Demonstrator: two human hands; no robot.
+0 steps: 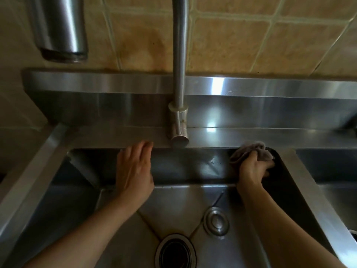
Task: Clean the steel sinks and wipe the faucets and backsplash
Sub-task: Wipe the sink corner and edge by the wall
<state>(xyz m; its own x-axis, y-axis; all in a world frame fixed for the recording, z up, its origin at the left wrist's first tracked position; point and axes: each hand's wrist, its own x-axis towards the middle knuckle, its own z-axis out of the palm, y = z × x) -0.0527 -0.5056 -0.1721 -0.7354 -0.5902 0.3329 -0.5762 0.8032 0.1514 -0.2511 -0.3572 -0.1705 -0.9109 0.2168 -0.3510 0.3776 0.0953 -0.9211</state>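
We've got the grey rag (249, 151) bunched in our right hand (253, 169), grip clamped on it at the sink's (123, 225) far right corner. Our left hand (135, 171) rests flat-fingered on the far wall, grip apart, holding nothing. That wall runs leftward from the rag, under the faucet (178, 117), so the right hand looks set to sweep left.

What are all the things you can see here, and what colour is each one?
sink: one, silver steel, in the middle below the hands
second sink: one, silver, far right, partly seen
faucet: one, grey steel, rising at the back centre
drain: one, dark with a steel ring, sink bottom
stopper: one, silver, lying beside the drain
tiles: several, tan, wall behind
cylinder: one, steel, top left
rag: one, grey, back right corner of the sink
left hand: flat on the sink's back wall
right hand: grips the rag
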